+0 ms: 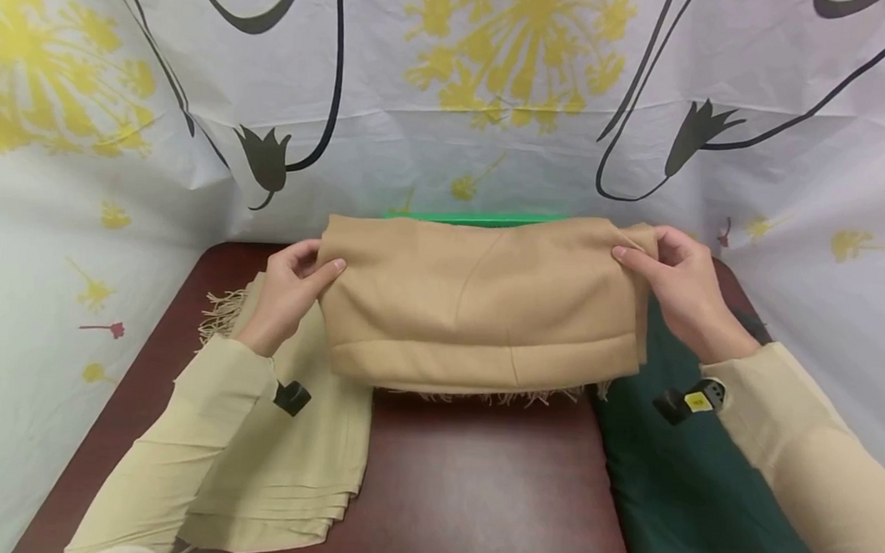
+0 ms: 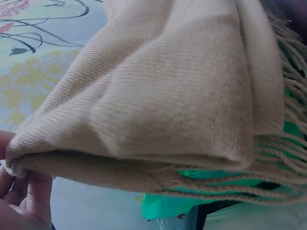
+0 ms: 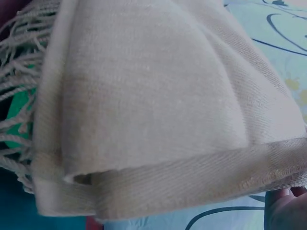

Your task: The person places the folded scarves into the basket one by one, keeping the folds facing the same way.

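Note:
A folded tan scarf [image 1: 479, 303] with a twisted fringe is held up above the table, spread between both hands. My left hand [image 1: 292, 289] pinches its upper left corner, thumb in front. At the upper right corner my right hand [image 1: 685, 289] pinches it the same way. The fringe hangs below the scarf's lower edge in the head view. In the left wrist view the scarf [image 2: 182, 91] fills most of the frame, with fingers [image 2: 38, 196] at its corner. The right wrist view shows the scarf's folded layers [image 3: 153, 105] and part of the right hand [image 3: 288, 211].
A folded beige fringed scarf [image 1: 305, 453] lies on the table at the left. Dark green cloth [image 1: 702, 482] lies at the right. Behind the held scarf shows the rim of a green container [image 1: 483, 218]. The dark red table [image 1: 476, 487] is enclosed by patterned white curtains [image 1: 449, 143].

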`<act>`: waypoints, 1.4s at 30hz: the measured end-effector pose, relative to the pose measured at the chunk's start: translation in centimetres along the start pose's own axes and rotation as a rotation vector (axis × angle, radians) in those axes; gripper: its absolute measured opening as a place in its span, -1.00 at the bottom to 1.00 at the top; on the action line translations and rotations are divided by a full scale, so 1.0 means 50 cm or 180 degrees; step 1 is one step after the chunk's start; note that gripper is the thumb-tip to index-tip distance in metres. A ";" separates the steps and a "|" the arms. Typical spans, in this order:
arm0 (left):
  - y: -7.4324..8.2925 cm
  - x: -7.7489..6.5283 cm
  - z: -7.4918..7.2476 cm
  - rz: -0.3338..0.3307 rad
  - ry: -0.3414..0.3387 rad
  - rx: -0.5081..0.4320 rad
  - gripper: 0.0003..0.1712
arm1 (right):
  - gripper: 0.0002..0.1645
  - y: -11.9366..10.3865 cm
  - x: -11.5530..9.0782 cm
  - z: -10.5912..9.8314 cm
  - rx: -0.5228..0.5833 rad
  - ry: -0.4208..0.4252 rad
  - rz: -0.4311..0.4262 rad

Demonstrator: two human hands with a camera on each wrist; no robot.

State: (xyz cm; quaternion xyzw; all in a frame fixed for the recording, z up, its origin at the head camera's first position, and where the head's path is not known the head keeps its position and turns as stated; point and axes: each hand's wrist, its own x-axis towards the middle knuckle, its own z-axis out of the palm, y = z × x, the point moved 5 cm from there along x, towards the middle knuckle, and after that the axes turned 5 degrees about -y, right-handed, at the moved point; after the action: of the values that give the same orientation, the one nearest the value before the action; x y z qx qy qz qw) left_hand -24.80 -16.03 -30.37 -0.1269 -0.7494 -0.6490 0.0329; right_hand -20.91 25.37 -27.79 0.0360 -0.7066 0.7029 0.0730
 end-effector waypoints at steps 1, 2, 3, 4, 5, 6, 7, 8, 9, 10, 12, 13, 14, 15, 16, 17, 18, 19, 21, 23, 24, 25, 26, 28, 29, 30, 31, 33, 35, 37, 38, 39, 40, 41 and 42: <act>0.000 0.003 0.001 -0.0003 0.0014 -0.0016 -0.61 | -0.88 0.002 0.004 0.001 0.0066 0.0003 0.0003; 0.000 0.006 0.001 -0.0008 0.0026 -0.0027 -0.62 | -0.88 0.004 0.008 0.002 0.0104 0.0012 0.0011; -0.001 0.009 0.002 -0.0017 0.0031 -0.0030 -0.61 | -0.88 0.006 0.011 0.002 0.0129 0.0024 0.0034; -0.003 0.011 0.002 -0.0033 0.0036 -0.0034 -0.61 | -0.88 0.008 0.014 0.003 0.0142 0.0039 0.0054; -0.004 0.013 0.003 -0.0053 0.0038 -0.0043 -0.61 | -0.88 0.010 0.017 0.004 0.0138 0.0059 0.0085; -0.005 0.016 0.003 -0.0063 0.0037 -0.0028 -0.61 | -0.87 0.012 0.020 0.004 0.0143 0.0078 0.0113; -0.007 0.018 0.003 -0.0073 0.0034 -0.0018 -0.61 | -0.87 0.013 0.022 0.004 0.0147 0.0094 0.0145; -0.008 0.021 0.004 -0.0075 0.0031 -0.0014 -0.60 | -0.86 0.015 0.025 0.004 0.0134 0.0112 0.0173; -0.008 0.024 0.004 -0.0070 0.0033 -0.0014 -0.60 | -0.85 0.016 0.028 0.004 0.0124 0.0127 0.0203; -0.008 0.027 0.004 -0.0060 0.0039 -0.0014 -0.61 | -0.85 0.017 0.030 0.004 0.0120 0.0140 0.0227; -0.008 0.034 0.005 -0.0033 0.0048 0.0004 -0.62 | -0.83 0.019 0.036 0.002 0.0079 0.0165 0.0274; -0.007 0.036 0.005 -0.0031 0.0054 0.0004 -0.62 | -0.82 0.021 0.038 0.002 0.0052 0.0175 0.0304; -0.007 0.039 0.006 -0.0029 0.0057 0.0006 -0.61 | -0.81 0.023 0.041 0.001 0.0035 0.0185 0.0337; -0.007 0.041 0.007 -0.0031 0.0061 0.0021 -0.61 | -0.80 0.025 0.043 0.000 0.0049 0.0195 0.0376; -0.007 0.044 0.008 -0.0040 0.0058 0.0040 -0.61 | -0.80 0.027 0.045 -0.002 0.0059 0.0206 0.0408; -0.007 0.046 0.010 -0.0054 0.0053 0.0066 -0.61 | -0.80 0.029 0.048 -0.003 0.0070 0.0221 0.0428; -0.008 0.049 0.012 -0.0068 0.0053 0.0081 -0.60 | -0.80 0.030 0.050 -0.004 0.0084 0.0235 0.0438; -0.008 0.052 0.013 -0.0078 0.0059 0.0102 -0.60 | -0.80 0.031 0.052 -0.005 0.0087 0.0250 0.0440; -0.010 0.059 0.016 -0.0092 0.0069 0.0131 -0.60 | -0.80 0.034 0.058 -0.006 0.0102 0.0286 0.0444; -0.012 0.066 0.019 -0.0104 0.0082 0.0107 -0.61 | -0.78 0.037 0.063 -0.007 0.0065 0.0331 0.0432; -0.012 0.070 0.020 -0.0102 0.0098 0.0084 -0.62 | -0.78 0.038 0.066 -0.007 0.0045 0.0350 0.0436; -0.013 0.073 0.022 -0.0103 0.0102 0.0066 -0.62 | -0.77 0.040 0.068 -0.007 0.0046 0.0366 0.0444; -0.014 0.076 0.024 -0.0105 0.0105 0.0037 -0.63 | -0.76 0.042 0.071 -0.007 0.0053 0.0385 0.0453; -0.015 0.082 0.029 -0.0113 0.0111 0.0003 -0.63 | -0.76 0.046 0.077 -0.009 0.0058 0.0418 0.0451; -0.015 0.085 0.032 -0.0123 0.0118 0.0016 -0.63 | -0.76 0.048 0.080 -0.010 0.0059 0.0429 0.0448; -0.016 0.087 0.033 -0.0130 0.0125 0.0024 -0.64 | -0.77 0.051 0.083 -0.011 0.0043 0.0441 0.0444; -0.018 0.090 0.035 -0.0145 0.0131 0.0045 -0.64 | -0.78 0.053 0.086 -0.012 0.0026 0.0453 0.0436; -0.021 0.094 0.038 -0.0172 0.0151 0.0085 -0.65 | -0.79 0.059 0.092 -0.013 -0.0038 0.0476 0.0429; -0.026 0.098 0.042 -0.0204 0.0155 0.0137 -0.65 | -0.80 0.065 0.095 -0.015 -0.0107 0.0505 0.0420; -0.031 0.102 0.044 -0.0236 0.0162 0.0178 -0.64 | -0.81 0.071 0.099 -0.016 -0.0147 0.0521 0.0411; -0.035 0.103 0.045 -0.0255 0.0160 0.0196 -0.64 | -0.81 0.073 0.101 -0.015 -0.0156 0.0527 0.0411; -0.038 0.105 0.046 -0.0279 0.0159 0.0218 -0.64 | -0.81 0.076 0.103 -0.015 -0.0159 0.0531 0.0413; -0.042 0.107 0.046 -0.0301 0.0159 0.0237 -0.64 | -0.81 0.078 0.104 -0.015 -0.0174 0.0537 0.0415; -0.045 0.108 0.046 -0.0322 0.0161 0.0256 -0.64 | -0.81 0.081 0.106 -0.014 -0.0184 0.0543 0.0413; -0.048 0.110 0.046 -0.0337 0.0164 0.0270 -0.64 | -0.82 0.083 0.108 -0.014 -0.0231 0.0548 0.0424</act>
State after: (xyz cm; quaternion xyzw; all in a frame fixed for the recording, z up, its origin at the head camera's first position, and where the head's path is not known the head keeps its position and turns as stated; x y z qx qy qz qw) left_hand -30.38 -13.24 -31.87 -0.0688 -0.7808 -0.6205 0.0231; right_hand -26.85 26.36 -31.05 -0.0741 -0.7235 0.6807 0.0879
